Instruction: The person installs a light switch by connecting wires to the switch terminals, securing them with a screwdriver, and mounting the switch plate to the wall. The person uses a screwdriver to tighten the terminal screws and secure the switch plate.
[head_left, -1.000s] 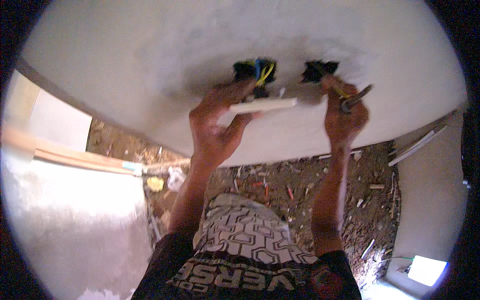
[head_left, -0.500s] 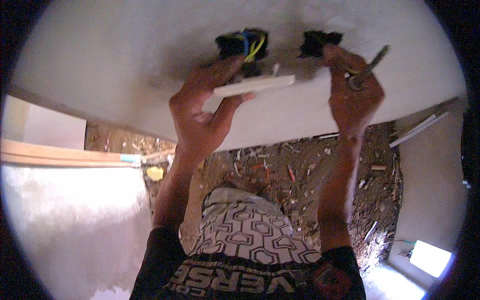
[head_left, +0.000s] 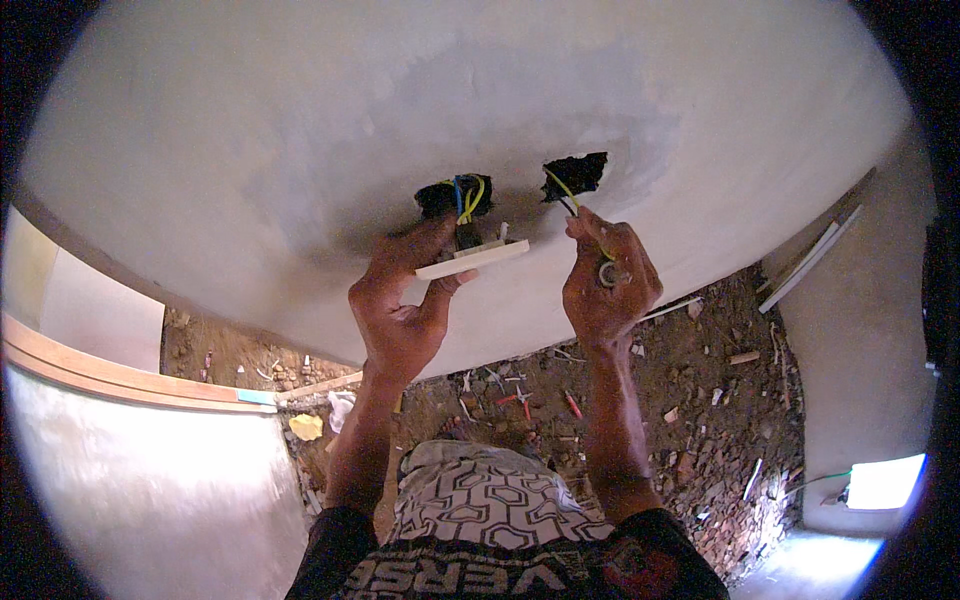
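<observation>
My left hand [head_left: 398, 300] is closed on a white rectangular faceplate [head_left: 472, 259] with fittings on its back, held just below the left wall hole [head_left: 432, 198], where yellow and blue wires [head_left: 470, 200] come out to it. My right hand [head_left: 610, 285] pinches a yellow and a black wire [head_left: 562, 187] coming from the right wall hole [head_left: 583, 170]. A tool with a round metal end [head_left: 607, 273] is also held in that hand; the rest of it is hidden by the fingers.
Plastered wall [head_left: 330, 110] fills the upper view. Below lies a dirt floor [head_left: 690, 400] with rubble, red-handled tools [head_left: 517, 398] and a yellow scrap [head_left: 306, 427]. A wooden strip [head_left: 120, 380] runs at left; white lengths [head_left: 815, 255] lean at right beside a bright box [head_left: 885, 483].
The view has shifted, so the holes and both hands sit lower in it. My right hand has drawn nearer my left, more wire shows above its fingers, and the tool's long part has disappeared from sight.
</observation>
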